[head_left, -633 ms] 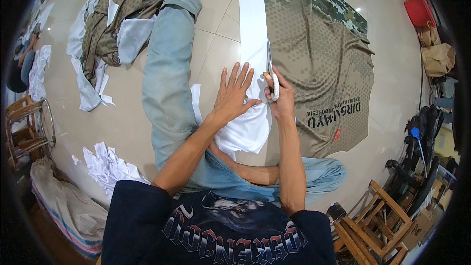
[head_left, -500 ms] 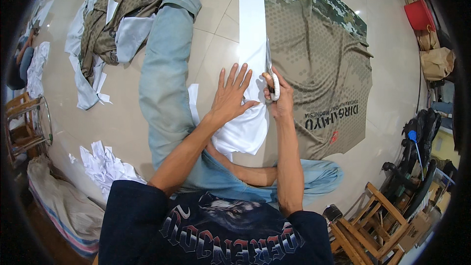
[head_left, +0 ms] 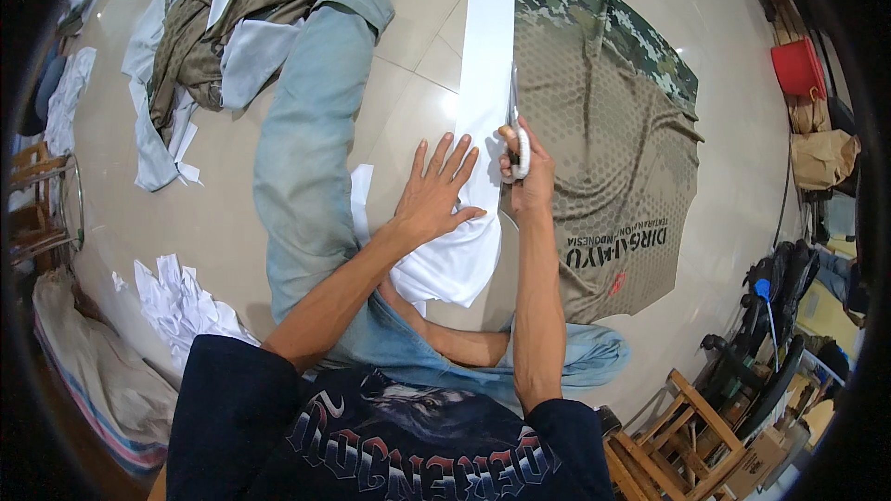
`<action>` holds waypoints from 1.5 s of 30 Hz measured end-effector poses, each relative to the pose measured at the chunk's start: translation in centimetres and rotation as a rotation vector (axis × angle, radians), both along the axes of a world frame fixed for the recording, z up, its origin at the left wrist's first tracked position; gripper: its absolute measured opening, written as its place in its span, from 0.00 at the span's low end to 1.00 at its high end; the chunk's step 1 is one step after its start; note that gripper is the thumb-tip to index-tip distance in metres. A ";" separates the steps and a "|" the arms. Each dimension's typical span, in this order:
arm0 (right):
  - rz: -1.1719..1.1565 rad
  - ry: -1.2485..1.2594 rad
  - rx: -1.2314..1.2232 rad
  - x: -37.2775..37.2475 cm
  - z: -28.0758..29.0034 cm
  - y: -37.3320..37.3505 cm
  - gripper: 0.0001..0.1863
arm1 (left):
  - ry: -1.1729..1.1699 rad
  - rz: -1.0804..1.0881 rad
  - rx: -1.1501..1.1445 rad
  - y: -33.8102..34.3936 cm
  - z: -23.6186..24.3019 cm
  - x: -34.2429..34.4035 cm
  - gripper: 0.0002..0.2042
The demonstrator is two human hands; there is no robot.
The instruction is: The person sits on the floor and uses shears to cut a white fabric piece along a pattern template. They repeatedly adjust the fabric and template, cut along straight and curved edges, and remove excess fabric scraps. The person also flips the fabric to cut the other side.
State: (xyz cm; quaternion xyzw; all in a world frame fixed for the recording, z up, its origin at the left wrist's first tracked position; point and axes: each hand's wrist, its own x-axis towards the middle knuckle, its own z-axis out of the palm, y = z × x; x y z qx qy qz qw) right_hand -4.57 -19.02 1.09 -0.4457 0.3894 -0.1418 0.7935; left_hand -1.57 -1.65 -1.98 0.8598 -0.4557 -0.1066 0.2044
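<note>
My right hand (head_left: 531, 167) is closed around the wrapped, pale handles of a pair of scissors (head_left: 516, 116). The blades point away from me along the line where a long white strip of fabric (head_left: 487, 28) meets a printed piece of fabric (head_left: 594, 130). That printed piece is olive brown with a camouflage band at its far edge and dark lettering near me. My left hand (head_left: 436, 190) lies flat on the white strip, fingers spread. The strip's near end is bunched in front of my folded leg.
At the far left lies a heap of brown and white fabric (head_left: 209, 46). White scraps (head_left: 186, 301) sit near my left elbow, beside a woven sack (head_left: 102, 371). A wooden stool (head_left: 687, 436), a paper bag (head_left: 824, 160) and a red container (head_left: 798, 70) stand along the right.
The whole view has shifted slightly with my head. My left hand stays spread on the white fabric, and the scissors remain in my right hand at the fabric's edge.
</note>
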 end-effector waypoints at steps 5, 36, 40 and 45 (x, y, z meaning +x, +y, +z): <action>0.021 -0.018 -0.017 2.1 0.4 -1.8 0.26 | 0.006 -0.009 0.018 -0.1 0.3 0.1 0.47; 0.054 -0.001 -0.043 11.5 0.1 -6.7 0.29 | 0.032 -0.014 0.029 -0.1 0.9 0.3 0.47; 0.054 -0.027 -0.075 12.4 -1.3 -7.2 0.27 | 0.035 -0.023 0.039 -0.1 0.7 0.4 0.48; 0.033 -0.073 -0.012 13.0 -1.2 -7.5 0.26 | 0.048 -0.021 0.045 -0.1 0.8 0.4 0.48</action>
